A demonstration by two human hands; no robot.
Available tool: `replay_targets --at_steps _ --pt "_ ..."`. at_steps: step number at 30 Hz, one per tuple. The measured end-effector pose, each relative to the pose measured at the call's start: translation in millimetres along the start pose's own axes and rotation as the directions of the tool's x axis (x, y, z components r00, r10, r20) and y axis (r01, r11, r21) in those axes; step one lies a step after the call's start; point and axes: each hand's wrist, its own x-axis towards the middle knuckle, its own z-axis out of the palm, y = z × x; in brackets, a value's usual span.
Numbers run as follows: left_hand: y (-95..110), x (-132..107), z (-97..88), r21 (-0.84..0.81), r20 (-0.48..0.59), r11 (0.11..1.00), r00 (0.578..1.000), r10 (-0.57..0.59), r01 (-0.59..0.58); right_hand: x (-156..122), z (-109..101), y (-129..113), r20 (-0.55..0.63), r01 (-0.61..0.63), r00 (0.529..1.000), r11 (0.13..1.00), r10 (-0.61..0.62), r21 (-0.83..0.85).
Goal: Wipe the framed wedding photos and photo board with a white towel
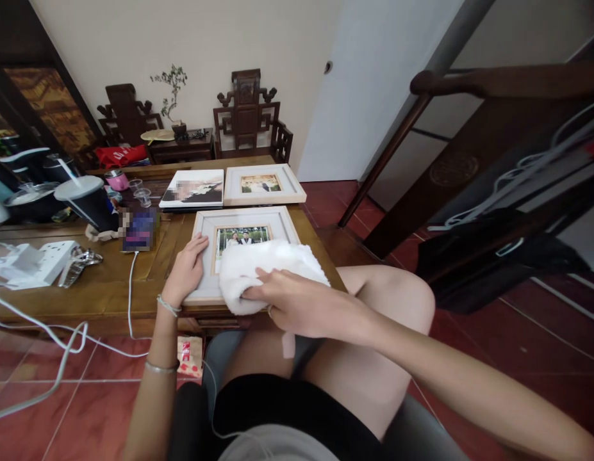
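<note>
My right hand [301, 304] is closed on a bunched white cloth [277, 266], which lies over the lower right part of a picture frame [207, 250]. The frame lies flat, face up, at the near edge of the desk [114, 288], the upper part of its photo [243, 235] showing past the cloth. My left hand [188, 272] rests on the frame's left side; I can't tell whether it grips. Just behind, a second frame [297, 186] sits beside a white-edged picture [193, 189]. Off to my left are a phone [139, 232] and a lidded cup [92, 208].
</note>
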Motion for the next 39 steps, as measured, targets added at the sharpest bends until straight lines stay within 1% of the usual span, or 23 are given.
replay_targets --at_steps 1,3,6,9,11,12,14,16,19,21,23,25,27,30,33,36,37,39 --pt "-0.2 0.0 0.0 0.0 0.004 1.0 1.0 0.003 -0.003 3.2 6.5 3.3 -0.053 0.006 0.999 1.0 -0.005 0.006" --pt "-0.9 0.2 0.3 0.005 0.009 1.0 1.0 0.01 -0.01 15.2 20.7 17.4 -0.172 0.016 0.985 1.0 -0.015 0.003" --pt "-2.0 0.6 0.5 0.008 0.011 1.0 1.0 0.022 -0.022 43.0 32.0 50.3 -0.291 -0.022 0.957 0.999 0.01 -0.037" --pt "-3.1 0.4 0.3 0.009 0.01 1.0 1.0 0.029 -0.029 74.6 26.5 82.0 -0.356 -0.115 0.932 0.988 0.072 -0.102" --pt "-3.3 -0.1 -0.1 0.012 0.008 1.0 1.0 0.027 -0.028 91.4 20.1 94.3 -0.358 -0.16 0.928 0.977 0.099 -0.144" --pt "-3.2 -0.3 -0.3 0.011 0.008 1.0 1.0 0.025 -0.025 96.9 17.9 96.5 -0.345 -0.167 0.933 0.972 0.102 -0.163" --pt "-2.9 -0.7 -0.5 0.007 0.008 1.0 1.0 0.018 -0.018 100.1 16.5 92.7 -0.302 -0.156 0.949 0.969 0.093 -0.193" --pt "-2.7 -0.8 -0.3 0.003 0.006 1.0 1.0 0.014 -0.014 92.0 17.6 79.3 -0.247 -0.136 0.965 0.971 0.084 -0.199" --pt "-2.4 -0.4 0.5 0.008 0.003 1.0 1.0 0.013 -0.013 63.9 15.8 50.1 -0.121 -0.097 0.99 0.982 0.077 -0.164" --pt "-1.4 0.0 0.6 0.011 0.003 1.0 1.0 0.009 -0.009 41.9 9.2 30.7 -0.017 -0.045 0.999 0.991 0.043 -0.13" --pt "0.8 0.4 0.1 0.012 0.007 1.0 1.0 -0.004 0.004 23.9 0.9 14.8 0.077 0.02 0.997 0.996 -0.013 -0.085" --pt "3.5 0.6 -1.0 0.01 0.016 1.0 1.0 -0.022 0.022 14.5 -4.5 4.3 0.126 0.067 0.99 0.997 -0.063 -0.03" --pt "5.4 0.6 -1.8 0.004 0.028 0.999 0.999 -0.035 0.035 15.1 -3.5 0.8 0.118 0.076 0.99 0.997 -0.076 0.006" --pt "4.9 0.5 -1.4 -0.01 0.035 0.999 0.999 -0.039 0.039 31.4 7.2 11.4 0.024 0.046 0.999 0.999 -0.045 -0.019" --pt "2.8 0.6 -0.2 -0.016 0.033 0.999 0.999 -0.03 0.03 57.5 15.6 36.8 -0.093 -0.017 0.996 0.995 0.008 -0.096" --pt "5.4 1.0 -0.7 -0.018 0.038 0.999 0.999 -0.033 0.034 87.9 13.9 60.3 -0.205 -0.106 0.976 0.98 0.071 -0.169" --pt "7.7 1.2 -1.5 -0.022 0.036 0.999 0.999 -0.041 0.042 98.4 11.9 64.6 -0.225 -0.131 0.97 0.975 0.088 -0.181" --pt "13.7 1.5 -3.9 -0.041 0.022 0.997 0.998 -0.063 0.064 118.1 8.2 65.9 -0.228 -0.152 0.968 0.97 0.107 -0.192"
